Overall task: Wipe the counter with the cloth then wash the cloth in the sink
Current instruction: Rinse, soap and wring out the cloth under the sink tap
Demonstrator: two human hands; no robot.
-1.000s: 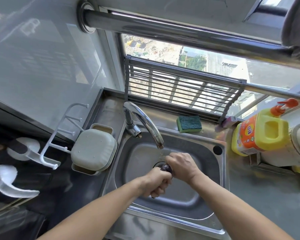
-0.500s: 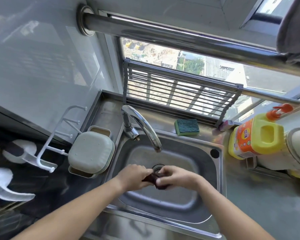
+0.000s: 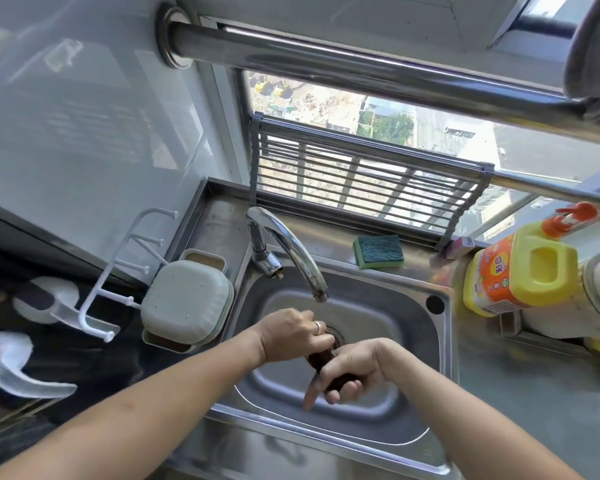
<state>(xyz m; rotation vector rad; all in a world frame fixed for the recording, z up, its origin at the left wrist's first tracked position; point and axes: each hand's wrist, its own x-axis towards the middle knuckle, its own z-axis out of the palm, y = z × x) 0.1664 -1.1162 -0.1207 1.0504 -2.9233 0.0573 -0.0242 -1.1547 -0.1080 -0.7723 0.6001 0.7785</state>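
cloth: dark brown cloth twisted into a tight roll, above the stainless steel sink basin | left hand: fingers curled round the roll's upper end — ring on one finger | right hand: clenched round the lower end | label: yellow detergent jug on the worktop — print unreadable

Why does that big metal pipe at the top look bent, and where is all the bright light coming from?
Head view: the wide-angle lens bows straight lines, so the steel pipe curves near the edge. Daylight pours through the window, leaving bright glare on the faucet and the sink rim. The left hand and right hand gripping the dark cloth stay fairly sharp.
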